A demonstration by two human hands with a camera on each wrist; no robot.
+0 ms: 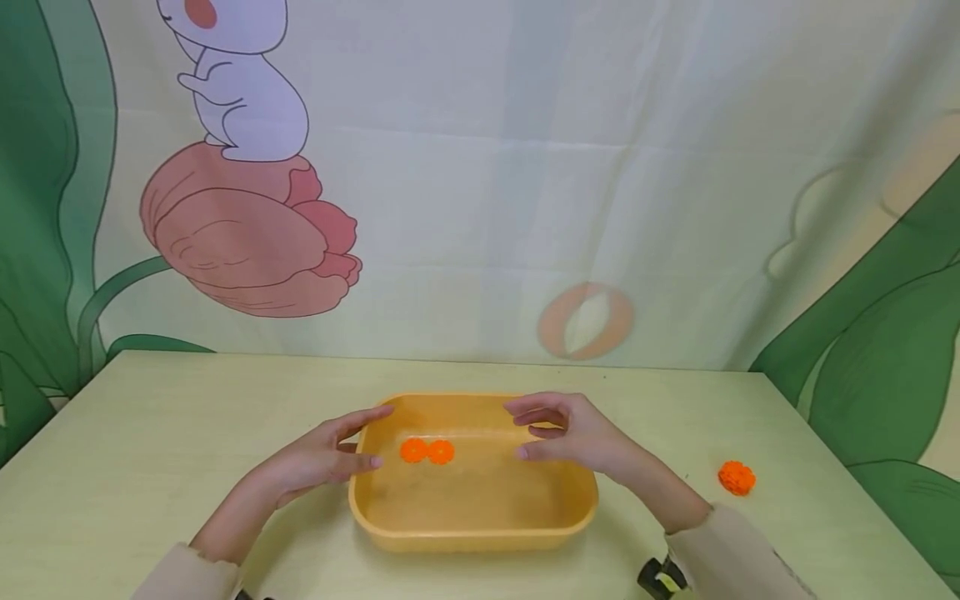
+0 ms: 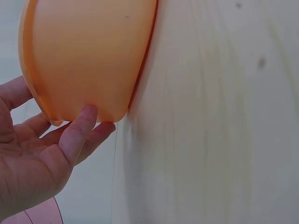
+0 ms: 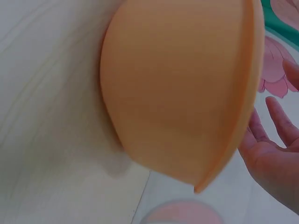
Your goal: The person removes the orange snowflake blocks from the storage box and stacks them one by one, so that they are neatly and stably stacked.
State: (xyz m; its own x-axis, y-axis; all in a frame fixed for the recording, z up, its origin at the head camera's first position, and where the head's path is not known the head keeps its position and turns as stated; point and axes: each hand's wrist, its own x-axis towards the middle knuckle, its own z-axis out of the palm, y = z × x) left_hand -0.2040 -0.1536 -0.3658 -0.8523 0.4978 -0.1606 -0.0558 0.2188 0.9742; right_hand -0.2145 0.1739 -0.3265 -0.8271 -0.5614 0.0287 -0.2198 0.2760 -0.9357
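Observation:
A yellow plastic basin [image 1: 472, 533] stands on the table. At its left end my left hand [image 1: 318, 454] holds the rim, with thumb and index fingertips over the edge. In the left wrist view the other fingers [image 2: 83, 128] lie against the basin's outer wall [image 2: 88, 51]. My right hand [image 1: 573, 433] hovers over the basin's right part, fingers loosely bent and nothing between them. In the right wrist view this hand [image 3: 275, 151] shows beyond the rim. Two orange flower-shaped pieces [image 1: 413, 450] lie side by side inside the basin, toward the left.
A small stack of orange flower-shaped pieces [image 1: 737, 477] lies on the pale table [image 1: 225, 400], right of the basin. Behind the table hangs a printed curtain [image 1: 450, 208]. A dark object [image 1: 660, 577] shows by the right sleeve.

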